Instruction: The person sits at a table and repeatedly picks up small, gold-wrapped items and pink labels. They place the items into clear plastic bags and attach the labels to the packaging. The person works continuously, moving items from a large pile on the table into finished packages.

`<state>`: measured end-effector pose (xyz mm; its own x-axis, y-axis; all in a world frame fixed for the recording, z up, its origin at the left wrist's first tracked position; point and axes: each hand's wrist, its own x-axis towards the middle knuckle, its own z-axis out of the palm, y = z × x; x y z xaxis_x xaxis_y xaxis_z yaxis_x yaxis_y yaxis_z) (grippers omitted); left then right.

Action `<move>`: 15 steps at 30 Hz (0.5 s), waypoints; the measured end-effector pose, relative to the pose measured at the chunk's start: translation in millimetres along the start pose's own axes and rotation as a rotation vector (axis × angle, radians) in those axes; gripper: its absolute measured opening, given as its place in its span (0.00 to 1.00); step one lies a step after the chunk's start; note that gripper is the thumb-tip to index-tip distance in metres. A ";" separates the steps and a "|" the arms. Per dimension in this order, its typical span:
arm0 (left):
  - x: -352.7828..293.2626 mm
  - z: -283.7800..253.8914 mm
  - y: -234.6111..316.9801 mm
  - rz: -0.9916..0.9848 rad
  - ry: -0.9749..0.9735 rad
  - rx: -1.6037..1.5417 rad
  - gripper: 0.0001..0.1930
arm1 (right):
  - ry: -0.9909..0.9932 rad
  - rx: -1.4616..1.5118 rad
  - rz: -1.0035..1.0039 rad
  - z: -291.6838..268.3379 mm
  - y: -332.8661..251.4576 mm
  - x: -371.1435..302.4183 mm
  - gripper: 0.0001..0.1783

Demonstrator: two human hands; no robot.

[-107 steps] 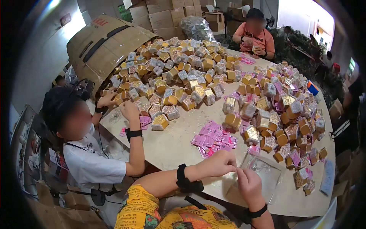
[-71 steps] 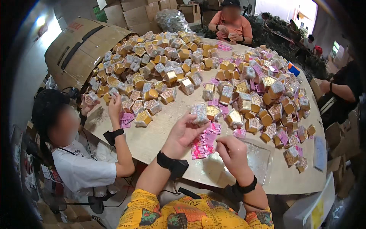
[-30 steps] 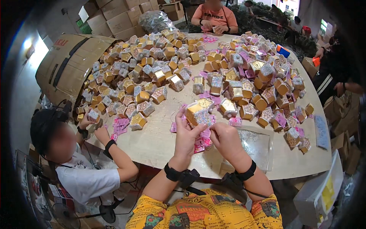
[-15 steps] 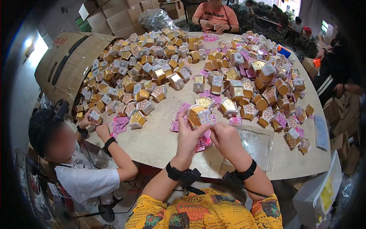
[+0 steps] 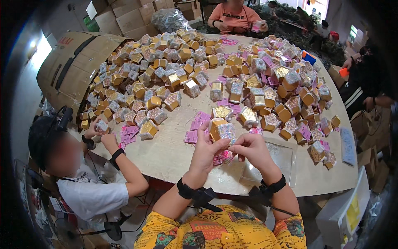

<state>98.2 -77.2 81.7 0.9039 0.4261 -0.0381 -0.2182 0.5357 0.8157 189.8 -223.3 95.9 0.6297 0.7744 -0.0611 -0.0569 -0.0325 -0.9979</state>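
A pale desk (image 5: 166, 154) bears gold-and-silver house-shaped ornaments (image 5: 153, 74) heaped toward its left edge and a second heap (image 5: 286, 89), mixed with pink cards (image 5: 304, 132), toward its right edge. A shallow clear tray (image 5: 286, 171) lies by the near edge, a flat blue piece (image 5: 348, 146) by the right.

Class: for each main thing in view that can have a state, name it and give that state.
Left hand: gripping a house ornament
Right hand: pinched shut beside it
House ornament: held up, tilted
Heaped ornaments: loose
Pink tags: loose, overlapping
Clear tray: lying flat
Cardboard box: tipped on its side
Silvery bag: bulging
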 end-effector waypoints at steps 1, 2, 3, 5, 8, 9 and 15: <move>-0.2 0.3 -0.6 -0.003 0.002 -0.005 0.43 | 0.012 -0.023 0.007 -0.3 0.4 0.3 0.07; -0.3 0.7 -1.8 0.004 0.007 -0.007 0.43 | 0.024 -0.046 0.015 -0.2 0.4 0.4 0.08; -0.4 0.9 -3.3 0.012 0.013 -0.010 0.43 | 0.047 -0.066 0.013 2.0 -1.0 -0.2 0.08; -0.6 -0.5 -7.5 0.023 0.026 -0.010 0.42 | 0.093 -0.110 0.010 8.2 -5.1 -2.7 0.09; -0.5 0.2 -7.9 -0.003 0.038 0.004 0.41 | 0.082 -0.208 -0.044 6.1 8.0 6.5 0.09; -3.2 3.5 -3.7 -0.042 0.039 0.012 0.41 | 0.085 -0.222 -0.026 0.3 4.6 9.4 0.09; 17.6 -7.4 8.7 -0.054 -0.027 0.485 0.35 | 0.423 -0.322 -0.300 -108.9 -62.6 59.4 0.06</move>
<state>109.5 -59.7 83.9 0.9197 0.3848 -0.0780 0.0198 0.1527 0.9881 315.2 -244.1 152.2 0.8392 0.4630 0.2852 0.3657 -0.0924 -0.9261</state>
